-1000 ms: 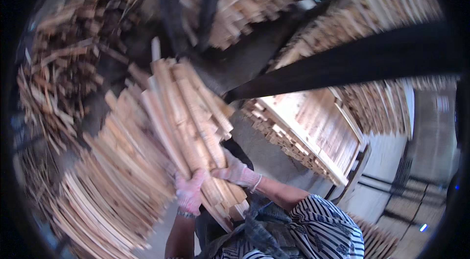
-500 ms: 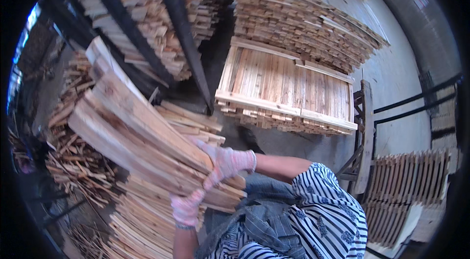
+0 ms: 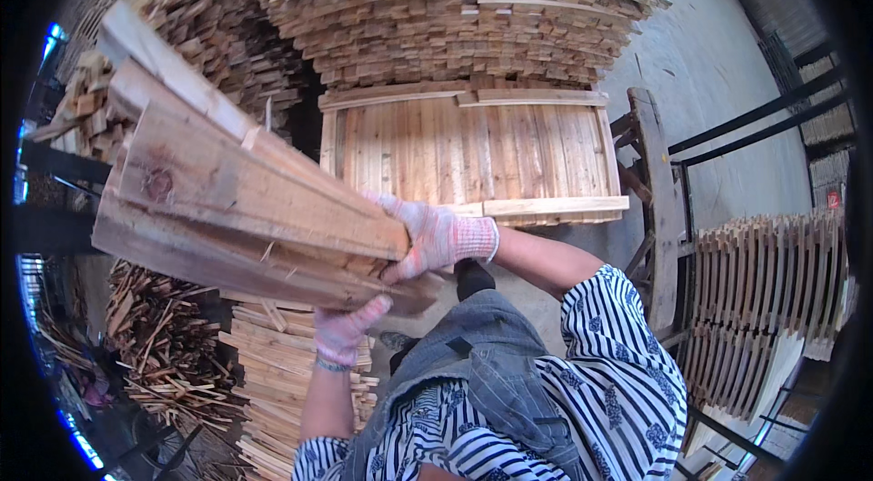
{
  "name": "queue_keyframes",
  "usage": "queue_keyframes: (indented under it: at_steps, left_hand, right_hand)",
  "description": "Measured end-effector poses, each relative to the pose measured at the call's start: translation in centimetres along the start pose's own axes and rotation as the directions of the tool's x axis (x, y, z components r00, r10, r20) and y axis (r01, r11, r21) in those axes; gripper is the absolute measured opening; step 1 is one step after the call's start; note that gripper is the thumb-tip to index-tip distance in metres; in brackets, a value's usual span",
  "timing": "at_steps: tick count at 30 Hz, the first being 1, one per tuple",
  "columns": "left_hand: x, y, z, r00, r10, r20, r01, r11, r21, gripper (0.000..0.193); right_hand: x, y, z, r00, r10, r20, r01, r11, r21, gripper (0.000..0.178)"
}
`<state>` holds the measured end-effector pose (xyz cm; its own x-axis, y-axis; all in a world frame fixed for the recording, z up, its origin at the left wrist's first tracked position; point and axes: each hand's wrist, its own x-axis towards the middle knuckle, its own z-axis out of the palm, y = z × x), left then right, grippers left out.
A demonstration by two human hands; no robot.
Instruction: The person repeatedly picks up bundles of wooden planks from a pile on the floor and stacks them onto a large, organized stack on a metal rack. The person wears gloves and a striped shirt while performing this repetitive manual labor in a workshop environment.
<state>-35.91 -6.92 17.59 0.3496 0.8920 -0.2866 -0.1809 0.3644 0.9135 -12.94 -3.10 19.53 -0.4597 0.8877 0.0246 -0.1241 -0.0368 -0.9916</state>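
I carry a bundle of several wooden boards (image 3: pixel 264 199) in both hands, held at their near right end and reaching out to the upper left. My right hand (image 3: pixel 432 234), in a pale pink knit glove, is closed over the boards' far edge, thumb on top. My left hand (image 3: pixel 350 331), gloved alike, grips the lower edge from beneath; the boards hide part of its fingers. Beyond my right hand lies a low stack of planks (image 3: pixel 482 154), its top laid side by side with strips along the edges.
A tall stack of boards (image 3: pixel 446 40) rises behind the low one. Below my left hand is a pile of slats (image 3: pixel 282 372), with scrap sticks (image 3: pixel 173 345) left of it. On the right stand a wooden trestle (image 3: pixel 653 199), dark metal rails (image 3: pixel 759 122) and stacked slats (image 3: pixel 764 299).
My view has turned, and the low stack now lies more straight ahead. The boards have swung with me, still in both hands, and appear larger. The dark posts have left the upper middle.
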Motion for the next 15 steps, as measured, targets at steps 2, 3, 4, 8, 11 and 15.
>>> queue_keyframes:
  at_steps: [2, 3, 4, 8, 11, 15]
  left_hand:
    - [4.1, 1.2, 3.3, 0.996, 0.008, 0.084, -0.012, 0.999, 0.047, 0.068]
    - [6.0, 1.6, 4.6, 0.994, 0.053, 0.096, -0.067, 0.988, 0.138, 0.067]
    - [8.2, 2.4, 5.5, 0.982, 0.002, 0.188, -0.074, 0.922, 0.379, 0.061]
    - [16.3, 1.3, 7.0, 0.928, -0.229, 0.295, 0.133, 0.941, 0.312, 0.068]
    - [21.5, -3.8, 5.8, 0.869, -0.244, 0.431, 0.097, 0.937, 0.335, 0.062]
    - [25.3, -5.6, 8.1, 0.906, -0.248, 0.344, 0.085, 0.901, 0.425, 0.069]
  right_hand:
    - [-0.5, -0.8, -4.6, 0.99, -0.12, -0.076, 0.112, 0.988, -0.105, 0.1]
    - [-0.4, -0.8, -6.6, 0.977, -0.181, -0.111, 0.161, 0.972, -0.172, 0.098]
    - [-0.3, -0.7, -8.5, 0.96, -0.242, -0.14, 0.205, 0.95, -0.236, 0.095]
    - [0.5, 0.9, -14.2, 0.925, -0.326, -0.198, 0.255, 0.915, -0.313, 0.096]
    - [0.6, 3.5, -17.4, 0.945, -0.192, -0.265, 0.071, 0.91, -0.408, 0.112]
    - [0.0, 10.3, -21.0, 0.927, 0.12, -0.354, -0.308, 0.783, -0.541, 0.126]
